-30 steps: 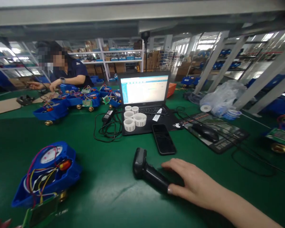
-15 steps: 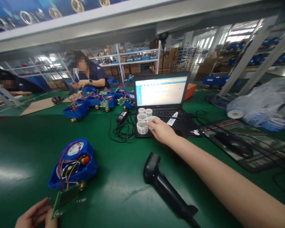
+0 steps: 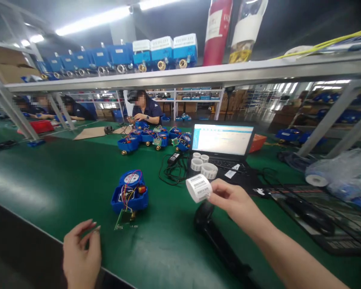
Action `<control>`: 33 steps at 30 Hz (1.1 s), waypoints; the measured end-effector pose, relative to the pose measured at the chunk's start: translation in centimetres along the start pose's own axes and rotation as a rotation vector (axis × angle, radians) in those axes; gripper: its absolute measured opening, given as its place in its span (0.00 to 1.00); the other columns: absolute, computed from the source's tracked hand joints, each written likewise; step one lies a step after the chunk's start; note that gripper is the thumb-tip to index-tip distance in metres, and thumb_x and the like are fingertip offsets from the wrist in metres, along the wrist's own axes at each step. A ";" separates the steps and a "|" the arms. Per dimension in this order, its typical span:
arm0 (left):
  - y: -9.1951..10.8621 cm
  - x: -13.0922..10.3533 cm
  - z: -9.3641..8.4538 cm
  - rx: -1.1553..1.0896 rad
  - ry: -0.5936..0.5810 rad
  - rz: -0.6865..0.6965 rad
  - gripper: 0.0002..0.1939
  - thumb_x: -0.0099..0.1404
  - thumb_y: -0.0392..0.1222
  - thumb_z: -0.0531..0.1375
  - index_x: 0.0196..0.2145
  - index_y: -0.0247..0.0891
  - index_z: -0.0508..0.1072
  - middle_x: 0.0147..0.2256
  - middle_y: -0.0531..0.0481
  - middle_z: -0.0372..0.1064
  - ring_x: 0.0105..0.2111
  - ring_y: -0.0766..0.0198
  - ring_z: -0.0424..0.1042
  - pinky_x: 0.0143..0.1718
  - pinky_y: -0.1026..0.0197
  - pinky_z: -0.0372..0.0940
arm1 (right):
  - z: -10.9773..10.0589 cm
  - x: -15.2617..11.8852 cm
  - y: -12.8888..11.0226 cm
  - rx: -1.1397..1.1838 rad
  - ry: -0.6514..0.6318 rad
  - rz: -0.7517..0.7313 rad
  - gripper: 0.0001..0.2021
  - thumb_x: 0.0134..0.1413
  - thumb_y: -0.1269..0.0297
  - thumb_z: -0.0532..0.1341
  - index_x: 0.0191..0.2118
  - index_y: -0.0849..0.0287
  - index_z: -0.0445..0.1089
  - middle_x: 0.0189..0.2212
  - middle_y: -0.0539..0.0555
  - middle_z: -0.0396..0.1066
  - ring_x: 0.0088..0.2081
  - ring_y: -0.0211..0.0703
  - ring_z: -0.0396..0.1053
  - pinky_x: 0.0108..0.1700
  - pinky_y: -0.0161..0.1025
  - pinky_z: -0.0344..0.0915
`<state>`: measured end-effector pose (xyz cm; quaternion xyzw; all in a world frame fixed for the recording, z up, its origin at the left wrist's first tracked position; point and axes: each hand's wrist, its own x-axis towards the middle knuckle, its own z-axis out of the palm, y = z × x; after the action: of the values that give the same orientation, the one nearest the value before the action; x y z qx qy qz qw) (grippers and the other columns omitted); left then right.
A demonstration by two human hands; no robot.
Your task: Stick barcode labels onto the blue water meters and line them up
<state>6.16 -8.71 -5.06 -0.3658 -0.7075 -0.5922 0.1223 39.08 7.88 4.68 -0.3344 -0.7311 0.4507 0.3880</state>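
Observation:
A roll of white barcode labels is pinched between the thumb and fingers of my right hand, raised above the black barcode scanner. My left hand is near the table's front edge, its fingers curved and apart, holding nothing. Beyond it sits a blue meter housing with coloured wires running to a green circuit board on the table. More label rolls stand on the front left part of the laptop.
Several blue meters and a coiled cable lie behind. A mouse rests on a dark mat at the right, beside plastic bags. A shelf crosses above. A person works across the table.
My right hand has lifted one label roll off the laptop and brought it nearer. My left hand has let go of the circuit board. The view has tilted up and shifted left.

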 end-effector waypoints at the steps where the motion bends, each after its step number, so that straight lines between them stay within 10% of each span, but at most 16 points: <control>1: 1.4 -0.5 -0.2 -0.100 0.037 -0.004 0.17 0.55 0.45 0.61 0.41 0.38 0.66 0.39 0.46 0.66 0.37 0.58 0.73 0.39 0.57 0.72 | 0.5 -1.1 -0.7 0.070 0.001 0.032 0.12 0.47 0.54 0.63 0.30 0.59 0.74 0.30 0.53 0.69 0.34 0.47 0.66 0.36 0.40 0.62; 4: 6.9 -2.5 -0.6 -0.346 0.035 0.084 0.14 0.55 0.39 0.64 0.38 0.40 0.65 0.44 0.46 0.64 0.45 0.58 0.71 0.51 0.54 0.67 | 2.6 -3.9 -2.1 0.151 -0.003 0.079 0.14 0.47 0.52 0.64 0.29 0.59 0.74 0.30 0.53 0.67 0.34 0.46 0.64 0.35 0.39 0.60; 10: 14.7 -6.3 1.1 -0.675 -0.563 -0.071 0.16 0.55 0.49 0.65 0.36 0.40 0.68 0.55 0.41 0.57 0.53 0.51 0.65 0.52 0.52 0.64 | 7.3 -7.5 -2.3 0.154 0.072 -0.061 0.12 0.54 0.54 0.64 0.29 0.58 0.74 0.30 0.54 0.65 0.32 0.43 0.62 0.31 0.37 0.58; 15: 15.0 -6.5 1.2 -0.756 -0.703 -0.327 0.15 0.58 0.51 0.62 0.26 0.35 0.69 0.50 0.40 0.61 0.43 0.57 0.70 0.43 0.60 0.67 | 9.3 -9.2 -1.8 0.207 0.030 -0.096 0.10 0.55 0.55 0.64 0.32 0.58 0.75 0.31 0.54 0.67 0.33 0.44 0.64 0.31 0.35 0.62; 23: 14.4 -6.7 -1.7 -0.688 -0.672 -0.379 0.13 0.59 0.48 0.60 0.32 0.36 0.77 0.51 0.41 0.61 0.47 0.54 0.68 0.40 0.63 0.69 | 10.9 -10.3 -2.7 0.390 0.071 -0.035 0.11 0.52 0.56 0.66 0.31 0.59 0.75 0.27 0.53 0.71 0.30 0.43 0.68 0.32 0.33 0.67; 33: 13.7 -7.1 -0.9 -0.676 -0.612 -0.401 0.12 0.60 0.46 0.58 0.38 0.38 0.75 0.48 0.44 0.64 0.46 0.59 0.68 0.44 0.64 0.66 | 10.6 -11.1 -1.0 0.269 0.132 -0.085 0.07 0.57 0.59 0.63 0.33 0.56 0.73 0.30 0.52 0.69 0.34 0.42 0.66 0.35 0.33 0.64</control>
<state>19.98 -11.81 1.09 -0.3987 -0.5358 -0.6658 -0.3325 34.98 -6.03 -0.48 -0.2768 -0.6506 0.5048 0.4953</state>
